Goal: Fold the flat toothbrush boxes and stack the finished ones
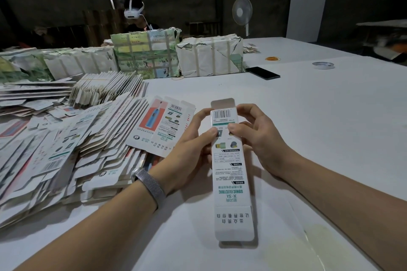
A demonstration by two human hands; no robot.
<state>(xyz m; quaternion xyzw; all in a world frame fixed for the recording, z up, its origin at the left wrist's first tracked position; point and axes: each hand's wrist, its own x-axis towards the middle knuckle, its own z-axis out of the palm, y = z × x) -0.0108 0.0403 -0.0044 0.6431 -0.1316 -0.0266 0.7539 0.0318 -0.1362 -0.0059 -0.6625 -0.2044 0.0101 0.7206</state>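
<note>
A long white toothbrush box (231, 178) with green print and a barcode is held over the table, opened into a tube, its far flap standing up and its near flap hanging open. My left hand (193, 138) grips its left edge near the far end, thumb on the printed face. My right hand (253, 132) grips the right edge opposite, thumb on top and fingers curled over the far end. A flat, unfolded box (163, 125) lies just left of my hands, on the edge of a big heap of flat boxes (66, 149).
Wrapped paper bundles (176, 57) line the far side of the white table (319, 116). A black phone (263, 72), a tape roll (323, 65) and rubber bands (273, 58) lie beyond. A person with a headset (134, 12) sits behind; a fan (242, 12) stands there.
</note>
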